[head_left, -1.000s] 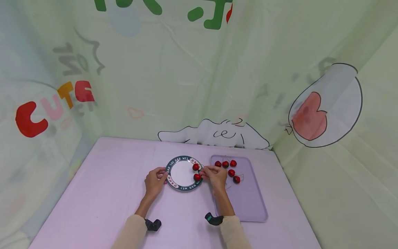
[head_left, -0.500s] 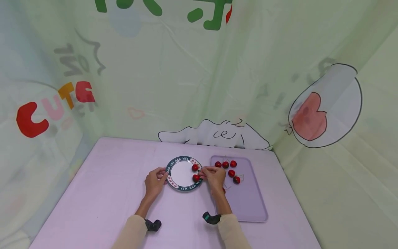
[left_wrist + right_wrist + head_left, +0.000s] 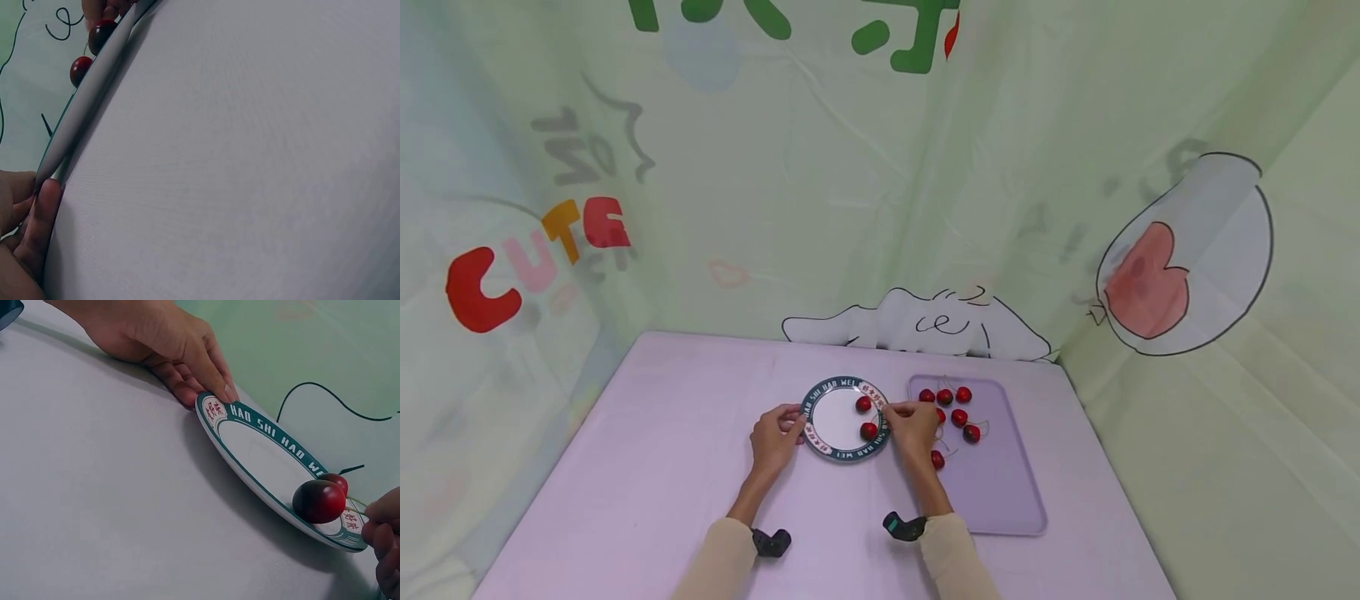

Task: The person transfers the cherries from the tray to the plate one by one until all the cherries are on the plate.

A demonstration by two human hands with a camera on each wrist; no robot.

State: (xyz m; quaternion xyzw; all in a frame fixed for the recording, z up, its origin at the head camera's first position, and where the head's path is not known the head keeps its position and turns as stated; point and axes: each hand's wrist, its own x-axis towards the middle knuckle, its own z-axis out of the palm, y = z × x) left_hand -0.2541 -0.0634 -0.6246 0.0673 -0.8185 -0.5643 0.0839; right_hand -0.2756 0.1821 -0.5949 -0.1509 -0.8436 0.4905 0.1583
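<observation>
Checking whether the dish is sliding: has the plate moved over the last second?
No. The plate keeps its place beside the tray; only the two cherries on it rolled leftward.

The head view looks forward and down from above onto the table (image 3: pixel 647 467), far enough back to take in both forearms and the printed curtain behind. The left wrist view sits very low on the cloth, close up, seeing the plate (image 3: pixel 87 100) edge-on. The right wrist view — also low and near — faces across the plate (image 3: pixel 262 456) toward the left hand (image 3: pixel 156 344). All three share the plate (and the cherries (image 3: pixel 319 500) on it).
</observation>
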